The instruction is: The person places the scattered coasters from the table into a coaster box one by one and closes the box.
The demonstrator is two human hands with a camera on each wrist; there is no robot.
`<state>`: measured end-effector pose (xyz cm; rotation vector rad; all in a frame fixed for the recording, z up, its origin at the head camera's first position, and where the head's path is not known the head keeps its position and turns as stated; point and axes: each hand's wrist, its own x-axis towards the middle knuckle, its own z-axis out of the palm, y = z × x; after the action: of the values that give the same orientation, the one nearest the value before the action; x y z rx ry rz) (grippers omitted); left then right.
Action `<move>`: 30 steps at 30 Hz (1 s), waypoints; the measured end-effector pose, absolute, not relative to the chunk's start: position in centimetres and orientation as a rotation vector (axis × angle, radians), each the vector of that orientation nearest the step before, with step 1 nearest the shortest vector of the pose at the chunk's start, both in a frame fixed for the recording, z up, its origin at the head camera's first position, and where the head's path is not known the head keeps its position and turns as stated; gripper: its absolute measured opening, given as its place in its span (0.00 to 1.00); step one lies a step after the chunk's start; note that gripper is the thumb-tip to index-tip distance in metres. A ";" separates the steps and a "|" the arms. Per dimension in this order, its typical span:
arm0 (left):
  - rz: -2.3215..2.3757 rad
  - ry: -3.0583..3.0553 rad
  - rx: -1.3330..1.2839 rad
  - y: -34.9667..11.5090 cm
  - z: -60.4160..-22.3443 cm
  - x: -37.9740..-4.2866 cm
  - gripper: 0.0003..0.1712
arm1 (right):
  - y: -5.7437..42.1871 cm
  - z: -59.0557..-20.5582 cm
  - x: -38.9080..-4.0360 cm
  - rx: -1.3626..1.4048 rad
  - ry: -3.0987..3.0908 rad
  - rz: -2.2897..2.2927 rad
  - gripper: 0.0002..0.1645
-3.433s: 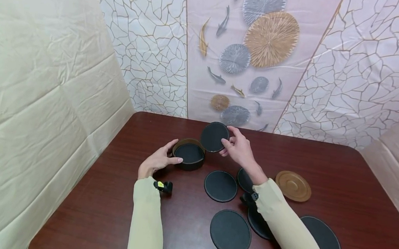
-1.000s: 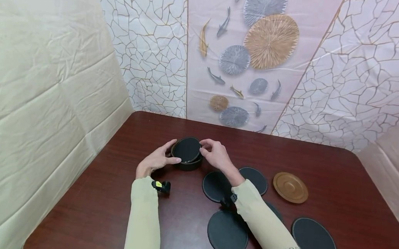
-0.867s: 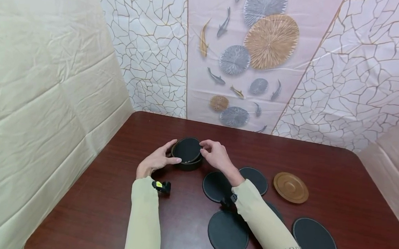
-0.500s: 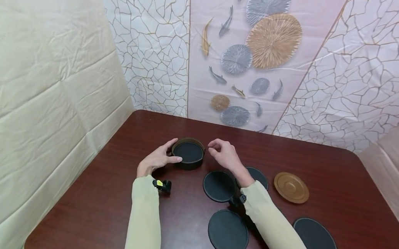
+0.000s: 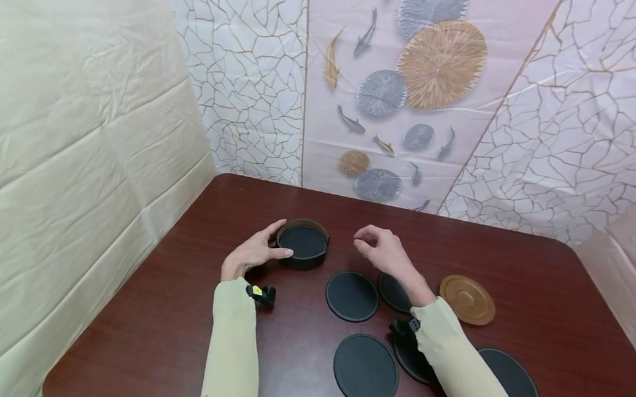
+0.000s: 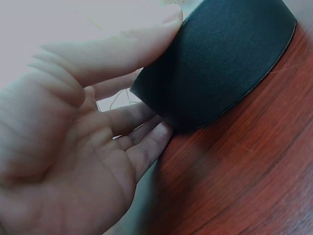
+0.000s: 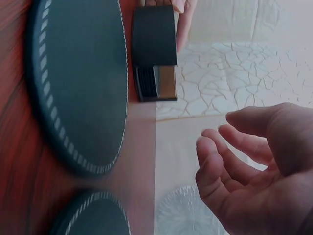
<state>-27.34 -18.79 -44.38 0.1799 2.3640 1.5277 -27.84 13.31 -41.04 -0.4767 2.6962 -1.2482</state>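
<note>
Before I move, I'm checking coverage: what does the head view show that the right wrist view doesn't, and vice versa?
Only the head view: the brown disc on the table.
Only the right wrist view: layered edges visible through an opening in the holder.
Both: the holder, left hand, right hand, black discs and the table.

Coaster [image 5: 305, 242] now inside holder [image 5: 305, 264]

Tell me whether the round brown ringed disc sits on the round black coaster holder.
No: the brown disc lies on the dark red table, apart from the black holder.
</note>
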 end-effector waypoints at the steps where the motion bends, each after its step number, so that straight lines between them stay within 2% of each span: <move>1: 1.534 2.363 0.181 -18.8 -44.7 -27.6 0.52 | 13.7 -41.1 -27.7 -0.480 2.696 -1.243 0.14; 30: 1.560 2.392 0.190 -19.1 -45.8 -27.8 0.52 | 20.7 -42.1 -27.1 -0.494 2.834 -0.901 0.24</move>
<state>-27.84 -19.10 -45.83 0.1898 2.3917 1.5603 -27.07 20.65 -42.14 -0.4940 2.8345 -0.9006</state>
